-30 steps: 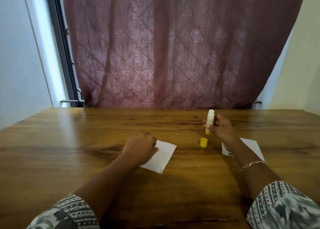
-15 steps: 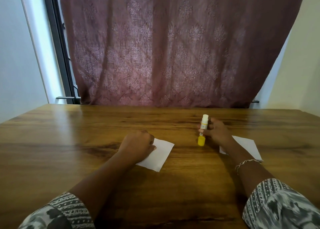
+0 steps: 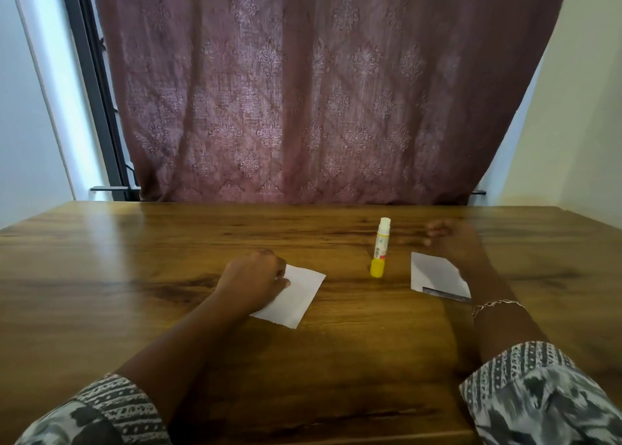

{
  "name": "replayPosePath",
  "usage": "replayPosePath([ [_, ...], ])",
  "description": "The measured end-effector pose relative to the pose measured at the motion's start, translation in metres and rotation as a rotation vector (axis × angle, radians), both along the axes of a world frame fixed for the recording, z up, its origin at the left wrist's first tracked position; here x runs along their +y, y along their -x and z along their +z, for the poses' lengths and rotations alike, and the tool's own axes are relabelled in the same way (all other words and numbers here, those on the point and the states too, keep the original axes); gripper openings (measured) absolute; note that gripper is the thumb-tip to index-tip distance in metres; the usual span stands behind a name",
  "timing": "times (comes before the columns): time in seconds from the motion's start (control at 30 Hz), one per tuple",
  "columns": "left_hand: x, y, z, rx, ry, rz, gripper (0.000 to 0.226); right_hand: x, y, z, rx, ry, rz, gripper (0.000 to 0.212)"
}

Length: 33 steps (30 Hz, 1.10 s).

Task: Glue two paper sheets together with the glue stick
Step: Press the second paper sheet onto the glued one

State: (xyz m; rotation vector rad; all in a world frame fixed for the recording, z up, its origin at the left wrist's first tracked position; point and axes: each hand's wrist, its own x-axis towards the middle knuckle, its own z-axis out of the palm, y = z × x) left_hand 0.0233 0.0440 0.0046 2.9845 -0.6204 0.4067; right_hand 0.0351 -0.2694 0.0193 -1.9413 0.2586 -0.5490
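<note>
Right grip (image 3: 452,242) let go of glue stick (image 3: 381,247), fingers loose, just beside it; left grip (image 3: 252,278) curled, resting on sheet (image 3: 296,298).

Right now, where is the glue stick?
The glue stick stands upright right of centre in the head view, between the left paper and right paper.

Grey-white print sleeves (image 3: 111,407), chain bracelet (image 3: 498,305) R wrist
</note>
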Motion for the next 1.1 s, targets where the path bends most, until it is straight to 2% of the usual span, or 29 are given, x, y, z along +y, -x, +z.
replayPosePath([
  [0.1, 0.0, -0.001, 0.0, -0.001, 0.003, -0.002, 0.033, -0.031, 0.006, -0.005, 0.127, 0.345, -0.344, 0.006],
  [0.13, -0.001, -0.001, 0.0, -0.002, 0.006, -0.002, 0.033, -0.037, 0.007, -0.007, 0.189, 0.394, -0.369, 0.015],
  [0.2, -0.001, -0.002, 0.0, 0.002, 0.015, 0.001, 0.032, -0.042, 0.008, -0.011, 0.302, 0.459, -0.322, 0.028],
  [0.33, 0.0, -0.002, -0.001, 0.002, 0.025, 0.001, 0.031, -0.048, 0.001, -0.017, 0.398, 0.55, -0.224, 0.037],
  [0.47, 0.001, -0.004, -0.002, 0.006, 0.03, -0.01, 0.03, -0.053, 0.0, -0.017, 0.387, 0.498, -0.197, 0.034],
  [0.57, 0.001, -0.005, -0.002, 0.004, 0.033, -0.019, 0.03, -0.05, 0.004, -0.012, 0.418, 0.582, -0.137, 0.025],
  [0.63, 0.001, -0.006, -0.003, -0.001, 0.035, -0.023, 0.03, -0.049, 0.005, -0.009, 0.436, 0.605, -0.109, 0.027],
  [0.77, 0.002, -0.005, -0.003, -0.018, 0.027, -0.029, 0.03, -0.051, 0.003, -0.009, 0.392, 0.508, -0.157, 0.036],
  [0.87, 0.002, -0.006, -0.003, -0.034, 0.011, -0.038, 0.031, -0.046, 0.005, -0.006, 0.377, 0.459, -0.18, 0.026],
  [0.97, 0.002, -0.007, -0.003, -0.048, -0.009, -0.045, 0.032, -0.045, 0.007, -0.001, 0.3, 0.371, -0.252, 0.051],
  [1.03, 0.002, -0.006, -0.003, -0.073, -0.018, -0.044, 0.033, -0.043, 0.013, 0.007, 0.172, 0.359, -0.275, 0.051],
  [1.1, 0.002, -0.005, -0.001, -0.132, -0.024, -0.047, 0.035, -0.04, 0.021, 0.016, -0.029, 0.346, -0.241, 0.036],
])
